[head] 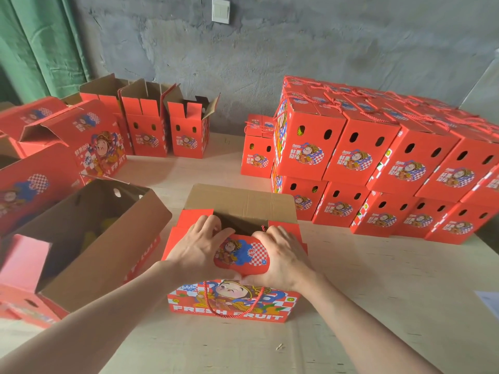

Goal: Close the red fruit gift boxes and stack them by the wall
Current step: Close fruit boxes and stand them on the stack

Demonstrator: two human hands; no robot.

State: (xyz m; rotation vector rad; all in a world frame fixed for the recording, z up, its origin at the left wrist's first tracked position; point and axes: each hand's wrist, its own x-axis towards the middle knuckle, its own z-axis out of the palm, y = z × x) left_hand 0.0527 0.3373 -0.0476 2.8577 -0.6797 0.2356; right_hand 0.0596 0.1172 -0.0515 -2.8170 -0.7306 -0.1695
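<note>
A red fruit gift box (229,306) stands on the pale floor right in front of me, its printed front reading FRESH FRUIT and a red rope handle hanging down. Its near lid flap (243,255), with a cartoon figure, lies folded over the top. The far brown flap (240,203) still stands up. My left hand (194,249) presses on the left side of the lid, fingers curling over its far edge. My right hand (283,255) presses on the right side in the same way. Closed boxes (378,163) are stacked two high by the grey wall at right.
An open box (89,238) lies tipped at my left, with more open boxes behind it (67,141). Three open upright boxes (151,125) line the wall at the back. A green curtain (40,44) hangs at far left. Bare floor (391,292) lies to my right.
</note>
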